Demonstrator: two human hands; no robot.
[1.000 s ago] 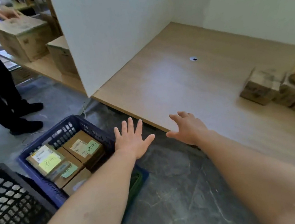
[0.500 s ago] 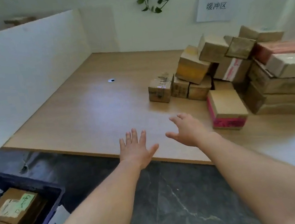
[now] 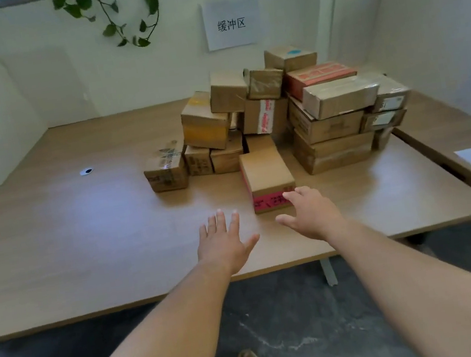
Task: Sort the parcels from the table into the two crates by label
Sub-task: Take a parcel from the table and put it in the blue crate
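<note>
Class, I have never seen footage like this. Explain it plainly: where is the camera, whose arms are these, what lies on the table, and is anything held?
There is no machine: the camera is worn on a person's head, looking forward and down, so the bare arms are that person's own. The left hand and right hand are open and hold nothing. On the wooden table stands a pile of cardboard parcels. The right hand hovers by the nearest one, the red-labelled parcel; whether it touches cannot be told.

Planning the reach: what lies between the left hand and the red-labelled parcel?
Only bare table, by the head view; left hand and red-labelled parcel are apart.
</note>
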